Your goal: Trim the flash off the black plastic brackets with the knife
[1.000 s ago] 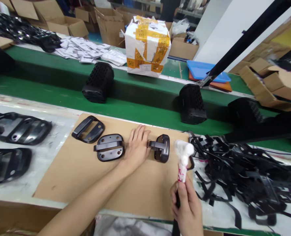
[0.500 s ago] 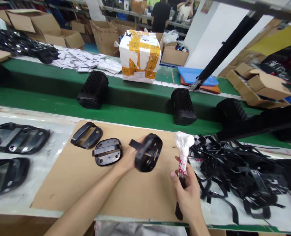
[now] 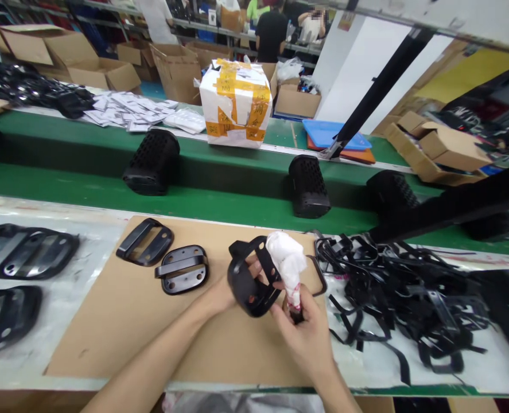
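Note:
My left hand [image 3: 226, 291] grips a black plastic frame [image 3: 243, 281] with a raised strap and holes. It is lifted and tilted above the cardboard sheet [image 3: 146, 338]. My right hand [image 3: 306, 327] is closed round a hammer [image 3: 286, 261] whose head is wrapped in white material; its head is beside the frame's right edge, contact unclear. Fingertips of my right hand come close to the frame's lower edge. A thin black rim [image 3: 323, 278] shows behind the hammer; whether it lies on the cardboard I cannot tell. Two similar frames, one [image 3: 146, 241] behind the other [image 3: 184, 269], lie left of my hands.
A tangled pile of black strips [image 3: 392, 304] lies on the right. More black frames [image 3: 34, 252] lie on the far left. Black perforated cylinders [image 3: 308, 186] stand along the green conveyor [image 3: 224, 201]. Beyond are a taped white box [image 3: 234, 106], a black post [image 3: 379, 86] and people.
The hammer has moved left, up to the frame, and tilted. The frame has turned in my left hand, showing its holes to the right. The thin black rim has come into sight.

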### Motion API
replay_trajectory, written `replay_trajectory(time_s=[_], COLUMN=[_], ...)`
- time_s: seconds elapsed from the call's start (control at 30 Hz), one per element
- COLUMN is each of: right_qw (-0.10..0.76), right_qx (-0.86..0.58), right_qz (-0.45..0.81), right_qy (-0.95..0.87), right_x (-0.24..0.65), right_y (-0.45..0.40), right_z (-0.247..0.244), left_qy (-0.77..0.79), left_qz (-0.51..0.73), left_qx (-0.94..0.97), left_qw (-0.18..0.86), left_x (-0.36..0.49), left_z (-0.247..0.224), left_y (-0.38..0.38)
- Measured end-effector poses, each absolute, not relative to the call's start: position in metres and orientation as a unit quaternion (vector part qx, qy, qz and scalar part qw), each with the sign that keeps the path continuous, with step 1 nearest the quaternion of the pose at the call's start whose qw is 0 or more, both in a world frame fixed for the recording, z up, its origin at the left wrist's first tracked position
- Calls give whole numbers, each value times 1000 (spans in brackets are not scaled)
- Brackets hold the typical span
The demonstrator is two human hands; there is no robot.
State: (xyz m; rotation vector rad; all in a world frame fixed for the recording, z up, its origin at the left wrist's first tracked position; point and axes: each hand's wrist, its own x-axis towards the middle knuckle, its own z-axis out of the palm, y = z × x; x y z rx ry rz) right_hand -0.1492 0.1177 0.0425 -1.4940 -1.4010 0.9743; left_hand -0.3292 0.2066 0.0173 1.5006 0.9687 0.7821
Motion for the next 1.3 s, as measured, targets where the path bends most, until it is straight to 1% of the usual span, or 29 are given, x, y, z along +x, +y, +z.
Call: replay_trajectory(time_s=[0.07, 0.1, 0.13, 0.17, 0.27, 0.33, 0.4, 0.47, 0.63, 0.73, 0.83, 0.97, 1.0, 1.13, 1.2, 1.3], right_qw=[429, 433, 436, 436, 442, 452, 449, 432, 414, 410, 401, 375, 385, 373, 366, 380], right_qx=[-606, -613, -621, -627, -616, -598, -587, -577, -558, -570, -602, -629, -638, -658, -672, -676], right_qz=[395, 407, 430, 463, 569, 607, 629, 649, 657, 642, 624, 642, 634, 633, 620, 591], right_qy=[-541, -520, -490, -450, -318, -262, -241, -242, -291, -307, -294, -229, -210, -166, -173, -223], right_x=[-149, -149, -149, -149, -147, -143, -138, -136, -138, -138, -133, -129, -129, -136, -142, -148], right_y=[124, 127, 130, 133, 143, 149, 155, 158, 165, 167, 155, 110, 97, 62, 59, 69], right_z=[46, 48, 49, 49, 49, 49, 49, 49, 50, 53, 52, 41, 38, 28, 26, 23], left_qy=[374, 368, 378, 400, 472, 495, 512, 511, 500, 501, 511, 518, 517, 521, 522, 525], left_qz=[320, 317, 319, 323, 326, 326, 330, 324, 251, 219, 216, 246, 250, 230, 220, 226], left_qx=[572, 552, 552, 577, 703, 743, 752, 766, 817, 829, 826, 810, 808, 814, 817, 815], left_qw=[657, 677, 672, 635, 420, 310, 251, 218, 141, 117, 104, 126, 131, 116, 104, 93], left_x=[-332, -334, -338, -341, -345, -343, -338, -333, -333, -336, -335, -335, -335, -335, -333, -331], left_z=[22, 24, 26, 27, 27, 24, 20, 14, -1, -5, -6, -5, -5, -6, -7, -8], left_y=[208, 210, 212, 214, 218, 219, 219, 219, 225, 229, 230, 231, 231, 230, 230, 229])
